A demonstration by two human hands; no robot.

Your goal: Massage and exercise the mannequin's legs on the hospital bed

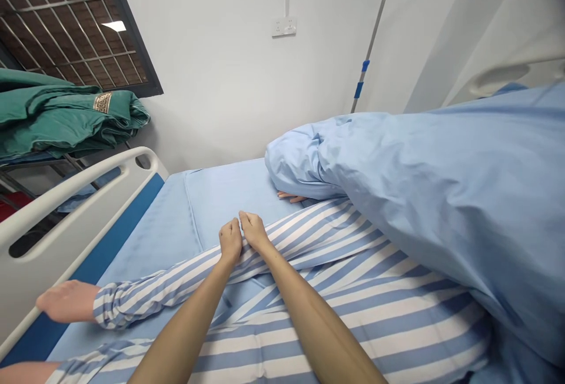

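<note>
Over the middle of the hospital bed, two bare forearms reach in side by side, and the left hand and right hand nearly touch. Each grip looks almost closed, with the fingers curled over a raised fold of the striped hospital gown worn by someone lying on the bed. The fingertips vanish behind the fold, so I can't tell how firm the hold is. With both hands on one short stretch of cloth, the fold seems to stand up because they are gathering it there.

Toward the bed's left edge, the lying person's arm stretches out in a striped sleeve, its open hand resting palm-down on the sheet, just short of the white bed rail. That raised rail looks placed to keep the person from rolling off. Toward the bed's head, the fingers of another hand peep out from under a bunched light-blue quilt, which covers the far side of the bed.

Beyond the bed's left side, folded green blankets lie on a rack within reach. Past the head of the bed, an IV pole stands near a wall socket.
</note>
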